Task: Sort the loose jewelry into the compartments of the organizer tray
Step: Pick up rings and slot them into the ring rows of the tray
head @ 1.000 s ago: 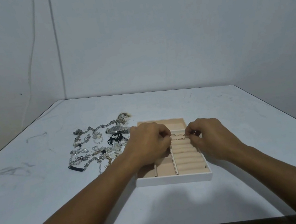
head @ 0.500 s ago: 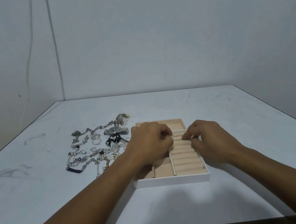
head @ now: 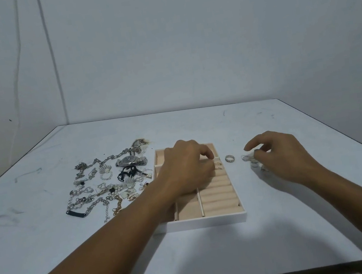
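Watch (head: 130, 161) dial too small to read. Left hand (head: 187, 166) curled over tray (head: 203, 222), fingertips at gold rings (head: 218, 165) in padded rolls, grip unclear. Right hand (head: 280, 156), earlier beside left, now off tray, on ring pile (head: 252, 161) on table (head: 49, 240), grip unclear. Loose jewelry (head: 103, 189) left of tray.

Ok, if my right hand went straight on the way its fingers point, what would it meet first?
Probably the small heap of rings just left of the right hand, right at its fingertips; contact is unclear. Beyond lie a lone ring, then the tray.
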The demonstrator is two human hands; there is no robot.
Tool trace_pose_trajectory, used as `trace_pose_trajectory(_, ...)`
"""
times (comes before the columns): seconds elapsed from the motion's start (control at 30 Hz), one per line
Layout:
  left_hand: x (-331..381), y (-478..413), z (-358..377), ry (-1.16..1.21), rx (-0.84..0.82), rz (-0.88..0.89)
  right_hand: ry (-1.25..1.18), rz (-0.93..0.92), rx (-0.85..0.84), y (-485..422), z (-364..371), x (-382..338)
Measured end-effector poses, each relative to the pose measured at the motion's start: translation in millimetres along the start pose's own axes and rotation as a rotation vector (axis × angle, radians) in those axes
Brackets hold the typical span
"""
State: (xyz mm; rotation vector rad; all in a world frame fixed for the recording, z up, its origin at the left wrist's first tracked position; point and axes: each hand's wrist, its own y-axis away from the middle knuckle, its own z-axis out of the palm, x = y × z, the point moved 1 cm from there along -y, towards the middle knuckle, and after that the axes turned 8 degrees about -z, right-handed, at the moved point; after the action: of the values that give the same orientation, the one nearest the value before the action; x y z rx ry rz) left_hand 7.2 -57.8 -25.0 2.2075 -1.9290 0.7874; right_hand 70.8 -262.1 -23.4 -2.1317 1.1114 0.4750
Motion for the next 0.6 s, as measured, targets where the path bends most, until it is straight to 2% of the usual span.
trace_pose_trajectory(0.2, 26, -24, 16, -0.074, -0.112, 0.05, 0.055, 0.125, -0.007, -7, -18, 25)
trace_pose_trajectory(0.37, 44, -37, 31, -0.116, -0.169, 0.082, 0.077, 0.229, -0.094, -11, -20, 42)
trace_pose_trajectory(0.6, 66, -41, 53, -0.217, -0.213, 0.121, 0.134, 0.235, -0.166, -14, -13, 43)
